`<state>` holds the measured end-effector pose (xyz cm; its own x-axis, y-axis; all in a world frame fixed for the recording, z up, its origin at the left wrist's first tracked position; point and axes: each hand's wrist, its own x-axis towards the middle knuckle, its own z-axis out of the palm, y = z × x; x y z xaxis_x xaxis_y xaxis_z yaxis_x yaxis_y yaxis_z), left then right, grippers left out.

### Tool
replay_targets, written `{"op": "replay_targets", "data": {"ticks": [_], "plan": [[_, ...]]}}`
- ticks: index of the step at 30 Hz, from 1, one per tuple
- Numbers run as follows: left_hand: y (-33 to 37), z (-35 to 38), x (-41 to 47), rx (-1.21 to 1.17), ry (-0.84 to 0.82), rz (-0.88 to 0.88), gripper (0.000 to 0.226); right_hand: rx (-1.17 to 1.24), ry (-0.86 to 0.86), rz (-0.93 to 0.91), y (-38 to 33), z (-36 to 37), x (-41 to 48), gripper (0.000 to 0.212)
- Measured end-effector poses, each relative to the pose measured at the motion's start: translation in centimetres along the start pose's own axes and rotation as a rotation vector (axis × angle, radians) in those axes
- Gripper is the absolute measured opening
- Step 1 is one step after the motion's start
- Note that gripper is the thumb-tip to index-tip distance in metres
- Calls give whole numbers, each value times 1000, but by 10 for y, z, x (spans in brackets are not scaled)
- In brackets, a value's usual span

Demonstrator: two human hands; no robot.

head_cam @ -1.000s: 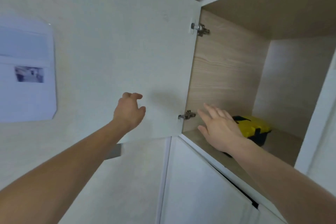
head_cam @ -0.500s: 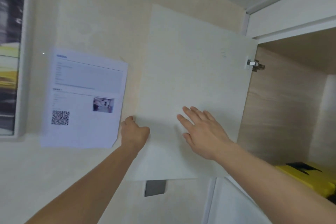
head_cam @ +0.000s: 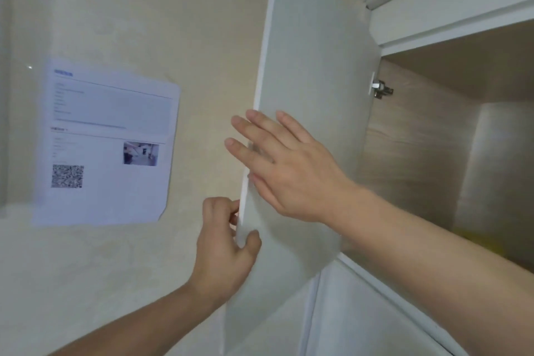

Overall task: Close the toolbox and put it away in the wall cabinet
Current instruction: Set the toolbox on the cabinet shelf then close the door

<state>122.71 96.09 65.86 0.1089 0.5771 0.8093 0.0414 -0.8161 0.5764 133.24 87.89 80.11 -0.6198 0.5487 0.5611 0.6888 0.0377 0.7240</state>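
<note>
Since half a second ago we are swinging the cabinet door off the wall, so it is now standing edge-on toward us. We are reading this as the closing step, with the toolbox already lying inside the wall cabinet at four o'clock, only a yellow sliver showing behind our forearm. Our right hand is spreading flat and released on the door's inner face; our left hand, at seven o'clock, is pinching the door's free edge. Next we are likely needing to pull the door toward the opening.
</note>
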Motion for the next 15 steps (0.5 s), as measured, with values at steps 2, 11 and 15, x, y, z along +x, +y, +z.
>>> {"op": "replay_targets", "data": {"ticks": [2,11,15], "plan": [[26,10,-16,-64,-74,78,37,-57,9,-37,3,-19,-12,48],[117,98,-77,-266,-305,182,57,-303,-137,-38,53,-94,-128,41],[138,141,-87,-244,-387,367,52,-386,-332,29,82,-122,-183,46]]}}
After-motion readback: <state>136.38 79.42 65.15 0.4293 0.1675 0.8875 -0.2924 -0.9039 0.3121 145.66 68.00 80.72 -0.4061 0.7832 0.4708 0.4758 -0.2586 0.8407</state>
